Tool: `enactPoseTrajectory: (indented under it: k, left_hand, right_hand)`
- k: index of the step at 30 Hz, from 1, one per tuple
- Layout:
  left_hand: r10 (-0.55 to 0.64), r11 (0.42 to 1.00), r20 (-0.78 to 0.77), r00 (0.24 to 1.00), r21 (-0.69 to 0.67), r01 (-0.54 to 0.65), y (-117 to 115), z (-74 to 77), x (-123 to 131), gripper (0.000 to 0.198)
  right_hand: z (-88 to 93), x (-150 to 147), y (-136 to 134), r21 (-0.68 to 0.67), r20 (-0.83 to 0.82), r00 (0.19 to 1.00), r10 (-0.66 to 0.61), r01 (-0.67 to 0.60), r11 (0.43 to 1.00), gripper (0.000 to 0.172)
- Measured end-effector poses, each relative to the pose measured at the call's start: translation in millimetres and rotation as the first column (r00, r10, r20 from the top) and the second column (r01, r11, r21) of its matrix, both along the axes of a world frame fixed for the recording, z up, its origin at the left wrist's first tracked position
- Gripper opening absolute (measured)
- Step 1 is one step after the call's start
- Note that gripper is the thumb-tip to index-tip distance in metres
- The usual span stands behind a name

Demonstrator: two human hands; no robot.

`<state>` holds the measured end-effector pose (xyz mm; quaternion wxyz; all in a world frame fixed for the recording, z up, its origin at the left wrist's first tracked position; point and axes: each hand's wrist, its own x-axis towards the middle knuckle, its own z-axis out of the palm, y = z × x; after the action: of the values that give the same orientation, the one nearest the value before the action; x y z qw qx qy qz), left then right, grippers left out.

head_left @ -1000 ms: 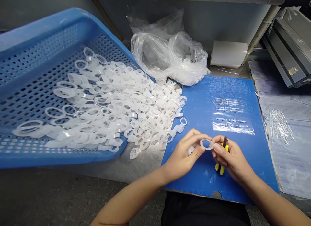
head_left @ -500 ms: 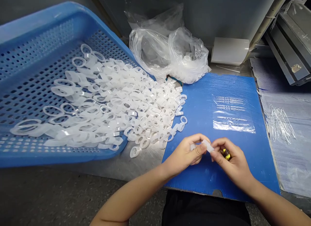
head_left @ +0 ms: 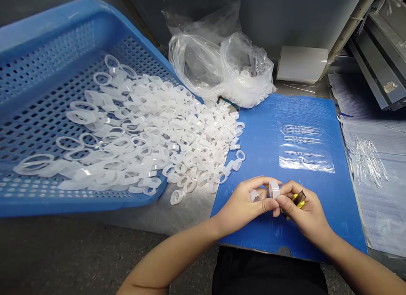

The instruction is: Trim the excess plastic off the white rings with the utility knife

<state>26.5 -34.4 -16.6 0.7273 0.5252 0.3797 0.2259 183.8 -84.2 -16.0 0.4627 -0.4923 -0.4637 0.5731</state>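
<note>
In the head view, my two hands are close together in front of me, above the near part of a blue mat [head_left: 260,138]. My left hand [head_left: 242,204] pinches a translucent white ring [head_left: 274,189] between thumb and fingers, with the band's outer side tilted up. A second ring [head_left: 254,196] sits tucked in the curl of the same hand, partly hidden by it. My right hand [head_left: 304,210] is curled around a small tool [head_left: 300,199] with yellow and dark parts, and its thumb and forefinger reach the right edge of the pinched ring.

On my left, a blue perforated basket [head_left: 68,14] lies tilted, and a heap of white rings [head_left: 177,130] spreads from it over the metal tabletop [head_left: 142,217] to the mat's left edge. Behind the heap slumps a clear plastic bag [head_left: 195,69] with white pieces inside. Farther up the mat, beyond my right hand, lies a flat clear packet [head_left: 306,164] of slender pieces; more loose clear slivers [head_left: 369,162] lie on the pale sheet [head_left: 377,214] to the right
</note>
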Motion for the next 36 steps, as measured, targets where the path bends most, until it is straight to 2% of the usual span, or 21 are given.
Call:
enactPoseTrajectory:
  k: [2,4,7,9,10,13,18,26,29,36]
  left_hand:
    - [0.003,0.995,-0.035,0.999,0.100,0.000,-0.9,-0.6,-0.6,0.059]
    - [0.014,0.963,-0.080,0.997,0.268,0.008,-2.4,-1.1,-0.8,0.051]
    - [0.007,0.844,-0.151,0.989,0.530,0.075,-5.3,-2.2,-0.5,0.035]
    - [-0.019,0.774,-0.175,0.984,0.620,0.125,-7.0,-3.2,-0.3,0.031]
    - [-0.030,0.761,-0.177,0.984,0.634,0.138,-7.4,-3.6,-0.3,0.032]
    - [-0.047,0.791,-0.177,0.983,0.595,0.145,-6.9,-3.8,-0.4,0.037]
    - [-0.076,0.851,-0.173,0.982,0.501,0.154,-4.4,-1.6,-0.7,0.041]
    - [-0.072,0.859,-0.201,0.977,0.486,0.163,-3.1,0.2,-0.2,0.042]
    - [-0.074,0.865,-0.193,0.979,0.477,0.159,-2.7,1.0,-0.4,0.036]
    - [-0.125,0.857,-0.113,0.986,0.489,0.165,-6.6,1.0,-1.9,0.028]
  right_hand:
    - [-0.4,0.8,0.2,0.009,0.019,1.000,0.001,-0.001,1.000,0.037]
    - [-1.2,1.7,0.6,0.004,0.037,0.999,0.004,-0.005,1.000,0.039]
    - [-1.8,2.9,1.3,-0.049,0.078,0.997,0.006,-0.002,0.999,0.044]
    - [-1.4,3.6,1.5,-0.072,0.106,0.994,0.005,0.002,0.997,0.046]
    - [-1.2,4.0,1.6,-0.069,0.110,0.994,0.006,0.002,0.998,0.046]
    - [-1.6,5.1,1.0,-0.071,0.047,0.999,0.024,-0.020,0.997,0.048]
    - [-6.4,6.5,-0.5,-0.149,-0.096,0.994,0.050,-0.064,0.987,0.048]
    - [-9.5,6.7,1.9,-0.154,-0.122,0.991,0.059,-0.078,0.985,0.048]
    - [-9.9,6.3,1.9,-0.150,-0.123,0.991,0.058,-0.076,0.986,0.047]
    - [-3.2,5.8,2.0,-0.008,0.011,0.999,0.038,-0.038,0.999,0.042]
